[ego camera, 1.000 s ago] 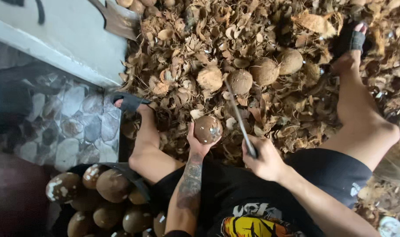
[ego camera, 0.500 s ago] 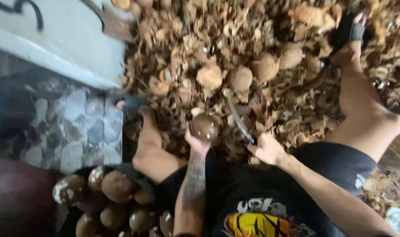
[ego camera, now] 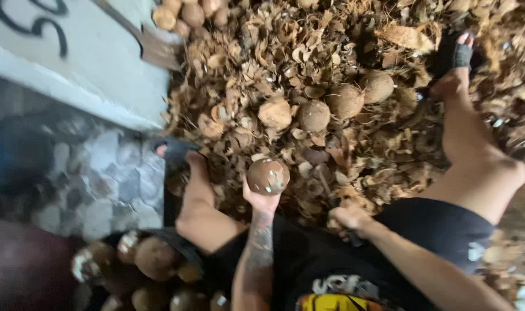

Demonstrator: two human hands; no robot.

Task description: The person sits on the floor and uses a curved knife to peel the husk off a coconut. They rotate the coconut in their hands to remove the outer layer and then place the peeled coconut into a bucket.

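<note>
The left hand [ego camera: 262,201] cups a round, brown, hard-shelled coconut [ego camera: 268,175] from beneath, fingers wrapped around its likely heavy, rigid bulk, while the right hand [ego camera: 349,219] is closed on a blurred dark tool handle [ego camera: 331,198].

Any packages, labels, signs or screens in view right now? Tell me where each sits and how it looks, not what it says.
Painted marking: top left, on the pale wall slab; dark curved strokes on light grey, cut off by the frame.
Shirt print: bottom centre, on the person's black shirt; white shapes above a yellow and orange patch.
No packages or screens show. The left hand holds up a brown coconut, which bears no label.
</note>
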